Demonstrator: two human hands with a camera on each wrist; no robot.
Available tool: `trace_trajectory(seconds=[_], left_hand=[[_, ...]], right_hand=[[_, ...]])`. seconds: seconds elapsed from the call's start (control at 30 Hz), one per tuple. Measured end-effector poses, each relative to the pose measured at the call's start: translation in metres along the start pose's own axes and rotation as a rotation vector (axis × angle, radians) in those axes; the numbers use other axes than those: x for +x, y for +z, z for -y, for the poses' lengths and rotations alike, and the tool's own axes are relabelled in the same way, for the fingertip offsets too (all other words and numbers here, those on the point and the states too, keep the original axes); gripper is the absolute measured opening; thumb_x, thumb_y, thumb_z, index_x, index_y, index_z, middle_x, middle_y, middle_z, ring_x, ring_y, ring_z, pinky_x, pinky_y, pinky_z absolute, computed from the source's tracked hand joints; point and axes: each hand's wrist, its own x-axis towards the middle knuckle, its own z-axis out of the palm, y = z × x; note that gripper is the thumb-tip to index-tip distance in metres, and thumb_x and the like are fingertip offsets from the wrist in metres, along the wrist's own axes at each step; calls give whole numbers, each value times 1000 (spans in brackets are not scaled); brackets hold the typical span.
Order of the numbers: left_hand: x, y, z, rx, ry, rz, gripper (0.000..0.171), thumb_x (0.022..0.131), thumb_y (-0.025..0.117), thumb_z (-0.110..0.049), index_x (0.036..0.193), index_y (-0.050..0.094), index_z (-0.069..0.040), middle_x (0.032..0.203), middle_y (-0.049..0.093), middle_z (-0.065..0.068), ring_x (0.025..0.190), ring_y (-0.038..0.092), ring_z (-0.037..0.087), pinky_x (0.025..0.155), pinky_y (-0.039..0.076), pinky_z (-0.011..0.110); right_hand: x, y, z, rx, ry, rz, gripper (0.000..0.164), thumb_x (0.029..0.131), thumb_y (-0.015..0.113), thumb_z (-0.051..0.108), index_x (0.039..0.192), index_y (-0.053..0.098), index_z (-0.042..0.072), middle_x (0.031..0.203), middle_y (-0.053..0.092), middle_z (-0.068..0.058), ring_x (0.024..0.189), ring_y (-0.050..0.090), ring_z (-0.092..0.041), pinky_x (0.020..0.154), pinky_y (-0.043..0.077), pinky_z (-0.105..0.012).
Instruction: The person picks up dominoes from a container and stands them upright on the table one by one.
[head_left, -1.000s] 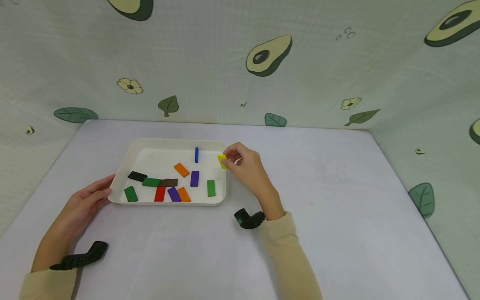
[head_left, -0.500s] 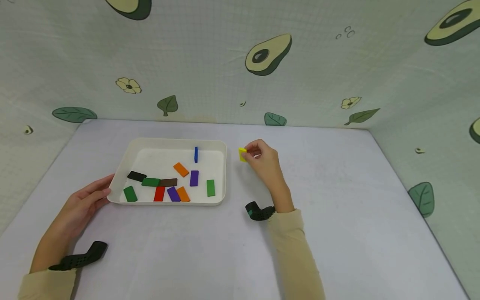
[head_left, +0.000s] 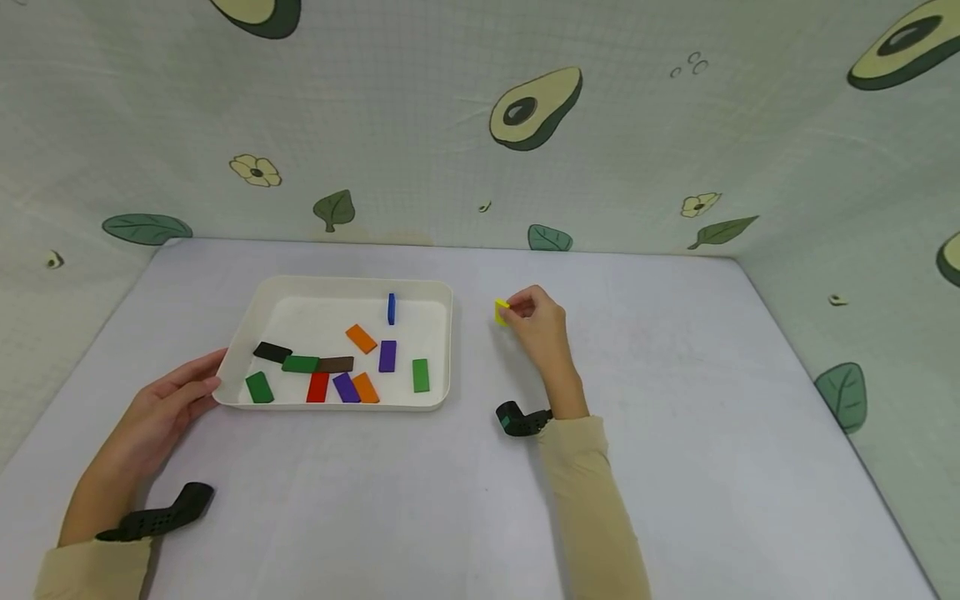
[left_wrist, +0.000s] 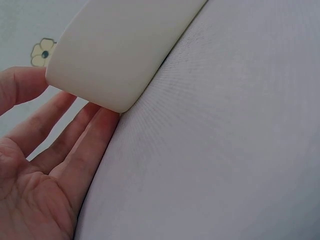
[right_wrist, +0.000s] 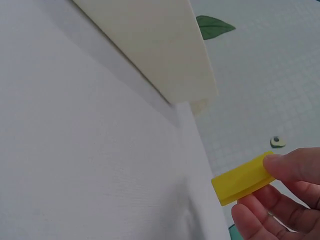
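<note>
My left hand holds the near left corner of a white tray, thumb at the rim and fingers along the outer wall. Right of the tray, my right hand pinches a plain yellow domino between thumb and fingers, above the table. Several more dominoes lie inside the tray: a black one, a brown one, a red one, plus green, purple and orange ones. One blue domino stands on edge near the tray's back.
The white table stretches to the right and in front of the tray. A pale cloth with avocado prints hangs behind the table and at its sides. Each wrist wears a black camera mount.
My right hand has carried the yellow domino from over the tray's right rim out to the right, above the table. The left hand stays at the tray's corner.
</note>
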Motion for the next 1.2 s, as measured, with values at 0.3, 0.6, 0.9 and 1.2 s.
trace_trajectory(seconds=[0.3, 0.6, 0.9, 1.2], left_hand=[[1, 1, 0, -13, 19, 8, 37, 96, 48, -9, 131, 54, -21, 130, 51, -18, 105, 56, -9, 82, 49, 8], [0, 1, -1, -39, 18, 1, 38, 96, 47, -6, 131, 54, -19, 123, 55, -21, 104, 57, -8, 81, 49, 9], [1, 0, 0, -33, 22, 12, 38, 97, 47, -7, 132, 53, -19, 126, 53, -21, 106, 56, -9, 82, 49, 9], [0, 0, 1, -48, 32, 25, 38, 97, 47, -6, 131, 54, -19, 126, 53, -19, 106, 57, -8, 82, 49, 9]], right_hand=[[2, 4, -8, 9, 73, 6, 19, 84, 68, 11, 97, 59, 0, 94, 64, -15, 84, 58, -23, 64, 46, -21], [2, 6, -11, -13, 81, 44, 20, 84, 68, 13, 96, 58, 1, 92, 60, -12, 82, 56, -21, 63, 46, -21], [1, 5, -10, -81, 94, 119, 25, 85, 65, 19, 103, 56, 4, 89, 56, -9, 74, 53, -18, 61, 44, -22], [0, 4, -9, -98, 99, 180, 34, 86, 64, 21, 115, 55, 6, 86, 54, -7, 68, 55, -16, 59, 44, -23]])
